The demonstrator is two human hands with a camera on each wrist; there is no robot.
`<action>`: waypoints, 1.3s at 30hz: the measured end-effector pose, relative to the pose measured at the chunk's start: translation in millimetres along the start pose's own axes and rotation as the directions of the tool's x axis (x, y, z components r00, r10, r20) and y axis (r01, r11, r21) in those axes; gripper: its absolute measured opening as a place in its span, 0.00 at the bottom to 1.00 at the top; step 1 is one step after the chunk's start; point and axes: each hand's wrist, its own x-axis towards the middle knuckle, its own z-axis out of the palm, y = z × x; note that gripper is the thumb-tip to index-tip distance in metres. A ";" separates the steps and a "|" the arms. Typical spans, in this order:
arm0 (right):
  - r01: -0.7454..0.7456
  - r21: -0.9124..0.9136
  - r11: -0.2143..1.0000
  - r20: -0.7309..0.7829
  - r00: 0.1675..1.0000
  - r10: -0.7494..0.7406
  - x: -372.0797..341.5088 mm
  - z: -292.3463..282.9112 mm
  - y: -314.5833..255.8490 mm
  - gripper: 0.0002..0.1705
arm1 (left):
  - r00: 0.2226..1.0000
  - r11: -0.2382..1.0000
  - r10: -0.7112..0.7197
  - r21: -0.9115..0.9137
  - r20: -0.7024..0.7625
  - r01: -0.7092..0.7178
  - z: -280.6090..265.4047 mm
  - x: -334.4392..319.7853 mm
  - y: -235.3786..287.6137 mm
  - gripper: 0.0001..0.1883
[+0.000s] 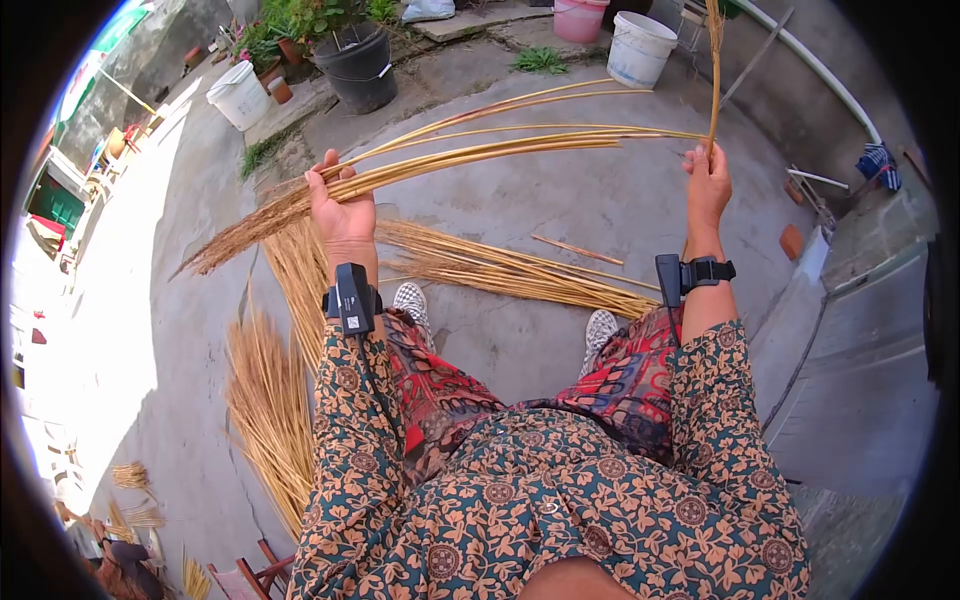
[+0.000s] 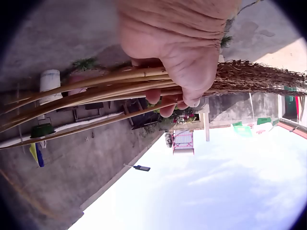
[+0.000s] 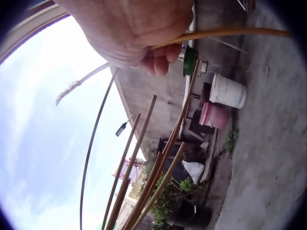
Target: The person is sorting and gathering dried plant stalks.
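In the head view my left hand [image 1: 345,212] grips a small bundle of dry stalks [image 1: 470,152], raised in front of me. Their brown bushy heads [image 1: 235,232] stick out to the left and the bare ends fan to the right. The left wrist view has the thumb over the stalks [image 2: 115,88] and fingertips on the other side. My right hand [image 1: 708,188] holds a single stalk [image 1: 715,75] near upright, its curled fingers [image 3: 163,60] around it in the right wrist view. The bare ends of the left bundle reach close to this hand.
More stalks [image 1: 540,272] lie on the concrete by my feet, with another pile [image 1: 270,400] to the left. White buckets [image 1: 640,48], a pink bucket [image 1: 578,18] and a black plant pot [image 1: 357,70] stand at the back. A wall [image 1: 800,110] runs along the right.
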 end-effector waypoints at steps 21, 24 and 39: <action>-0.094 0.114 0.989 0.089 0.992 0.084 -2.1 -2.9 1.0 0.14 | 0.905 0.987 0.112 0.151 -0.410 -0.054 -31.2 13.7 -2.4 0.13; -0.077 0.107 0.991 0.106 0.992 0.066 -6.0 7.6 -9.7 0.14 | 0.897 0.962 0.106 0.271 -0.430 0.016 -23.7 12.1 -5.6 0.12; 0.017 -0.020 1.000 0.343 0.939 -0.009 10.7 21.3 23.7 0.16 | 0.869 0.890 0.358 -0.158 -0.342 -0.429 -19.3 22.2 6.2 0.11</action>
